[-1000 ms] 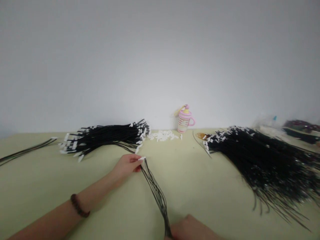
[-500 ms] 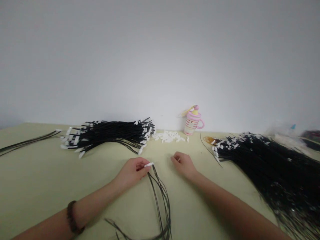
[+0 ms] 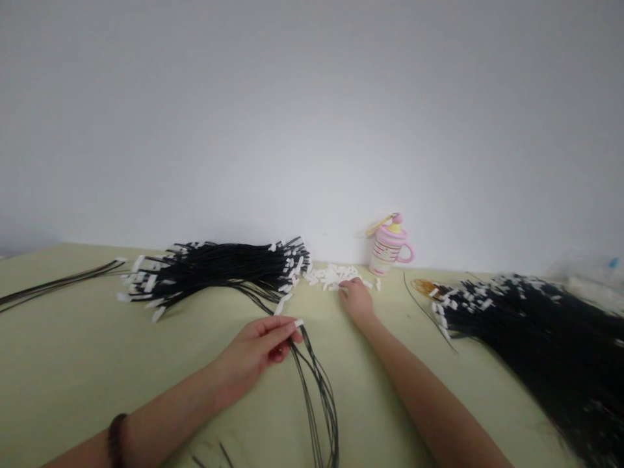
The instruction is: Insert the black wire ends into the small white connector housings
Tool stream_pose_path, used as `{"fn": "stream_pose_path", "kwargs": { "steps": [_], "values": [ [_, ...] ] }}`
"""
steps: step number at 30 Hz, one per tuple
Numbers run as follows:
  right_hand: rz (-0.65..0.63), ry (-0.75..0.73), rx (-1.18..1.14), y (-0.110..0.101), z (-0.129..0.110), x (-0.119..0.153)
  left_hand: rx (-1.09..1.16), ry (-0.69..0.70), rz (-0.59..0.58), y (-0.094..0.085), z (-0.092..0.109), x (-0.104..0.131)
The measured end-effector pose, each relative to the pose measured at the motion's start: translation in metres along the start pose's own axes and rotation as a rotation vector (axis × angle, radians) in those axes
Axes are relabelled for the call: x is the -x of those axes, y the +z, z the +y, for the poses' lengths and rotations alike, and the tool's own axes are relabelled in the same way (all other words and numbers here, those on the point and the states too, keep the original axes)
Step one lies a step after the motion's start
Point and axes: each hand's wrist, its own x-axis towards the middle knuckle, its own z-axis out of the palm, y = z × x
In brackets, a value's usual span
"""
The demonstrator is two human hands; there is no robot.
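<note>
Between the thumb and fingers of my left hand (image 3: 266, 344) is a white connector (image 3: 299, 323), and black wires (image 3: 322, 383) hang from it in a loop toward the bottom edge. My right hand (image 3: 357, 300) is at the near right side of a small pile of white connectors (image 3: 331, 275). Its fingers are curled at the pile, and whether they pinch a piece is hidden. Behind my left hand lies a thick bundle of black wires (image 3: 224, 263) with white connectors at both ends.
A pink and white toy cup (image 3: 387, 249) stands by the wall. To the right spreads a large heap of black wires (image 3: 517, 338), with an orange item (image 3: 424, 288) and a clear plastic bag (image 3: 595, 283) near it. More wires (image 3: 58, 281) lie far left.
My right hand has moved forward to the pile of white connectors. My left hand has turned, its thumb now over the white connector. The whole view has shifted slightly.
</note>
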Motion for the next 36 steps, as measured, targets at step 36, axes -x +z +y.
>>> {"fn": "stream_pose_path", "kwargs": {
  "steps": [36],
  "values": [
    [-0.350, 0.117, -1.306, -0.036, -0.026, 0.123, -0.070, -0.234, -0.367, 0.016, -0.003, 0.020]
  ]
}}
